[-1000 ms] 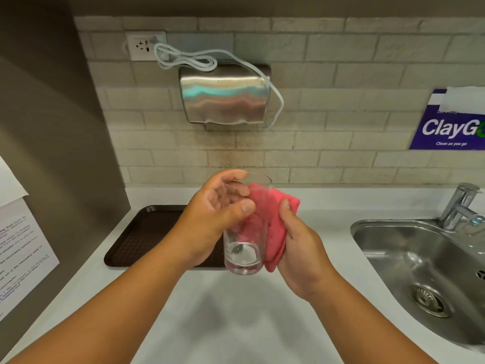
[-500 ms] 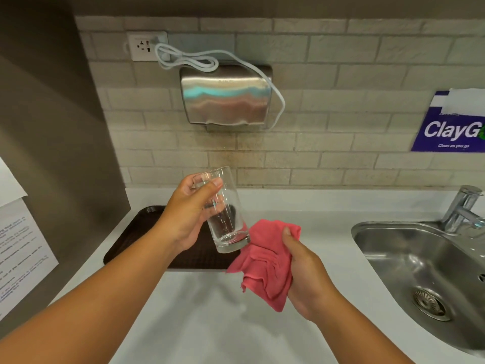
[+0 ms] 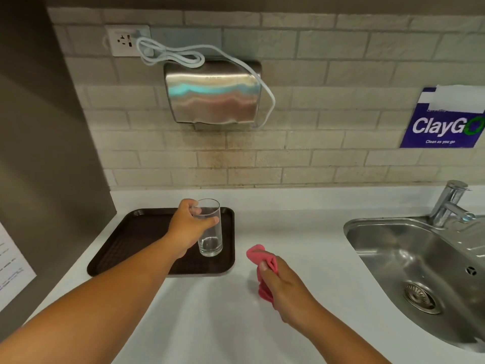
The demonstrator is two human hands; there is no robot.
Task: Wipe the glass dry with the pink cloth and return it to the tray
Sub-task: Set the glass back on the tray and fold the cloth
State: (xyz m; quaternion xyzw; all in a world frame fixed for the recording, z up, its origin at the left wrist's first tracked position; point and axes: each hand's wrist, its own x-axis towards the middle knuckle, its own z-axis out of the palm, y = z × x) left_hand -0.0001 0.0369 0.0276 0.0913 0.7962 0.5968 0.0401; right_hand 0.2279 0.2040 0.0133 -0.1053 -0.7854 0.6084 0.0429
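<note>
A clear drinking glass [image 3: 210, 237] stands upright on the right part of the dark brown tray [image 3: 136, 240], which lies on the white counter at the left. My left hand [image 3: 187, 225] is wrapped around the glass's upper half from the left. My right hand [image 3: 283, 287] is over the counter to the right of the tray, closed around the bunched pink cloth [image 3: 259, 261], well apart from the glass.
A steel sink [image 3: 409, 261] with a tap [image 3: 450, 203] takes up the counter's right side. A steel hand dryer [image 3: 214, 93] hangs on the tiled wall above the tray. A dark panel with papers bounds the left side.
My left hand carried the glass away from the cloth and down onto the tray, turning it upright. My right hand dropped lower and to the right with the cloth bunched up.
</note>
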